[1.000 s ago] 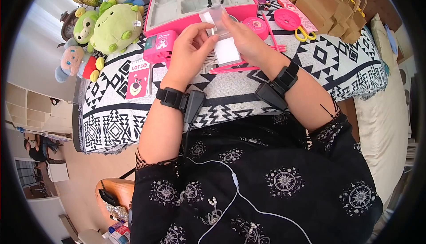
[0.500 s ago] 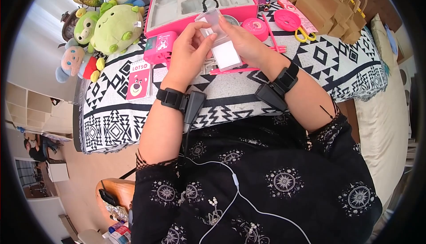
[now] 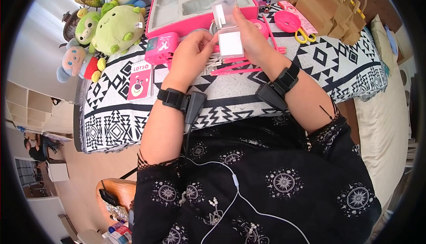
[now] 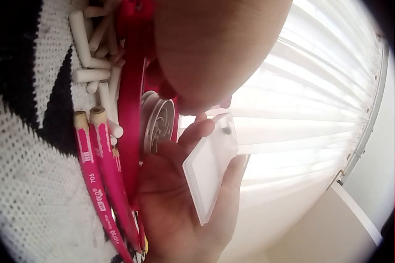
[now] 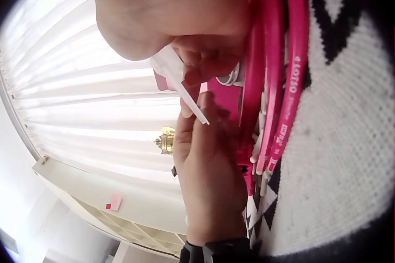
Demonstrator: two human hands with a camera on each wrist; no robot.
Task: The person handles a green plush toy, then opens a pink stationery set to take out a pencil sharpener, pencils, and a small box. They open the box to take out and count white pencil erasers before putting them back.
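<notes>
My right hand [image 3: 252, 39] holds a small clear plastic case [image 3: 231, 44] with its hinged lid [image 3: 223, 14] swung up. A flat white piece fills the case's lower half, and a white strip shows on the lid. Beside the case's left edge is my left hand [image 3: 191, 57], its fingers loosely bent with nothing seen between them. In the left wrist view the case [image 4: 207, 170] rests between the fingers and palm of the right hand [image 4: 179, 195]. The right wrist view shows the case [image 5: 179, 81] edge-on, with the left hand [image 5: 213, 164] just below it.
Beneath the hands lie pink pencils [image 3: 235, 71] and several short white sticks [image 4: 80, 35] on a patterned cloth [image 3: 222, 95]. A pink box [image 3: 204, 20] with a grey moulded insert stands behind. A notebook [image 3: 140, 82], plush toys [image 3: 117, 28], scissors [image 3: 306, 35] and paper bags [image 3: 317, 11] surround them.
My left hand has let go of the case and drawn down beside it. The case has shifted right in my right hand, turning its white face toward me, its lid standing up.
</notes>
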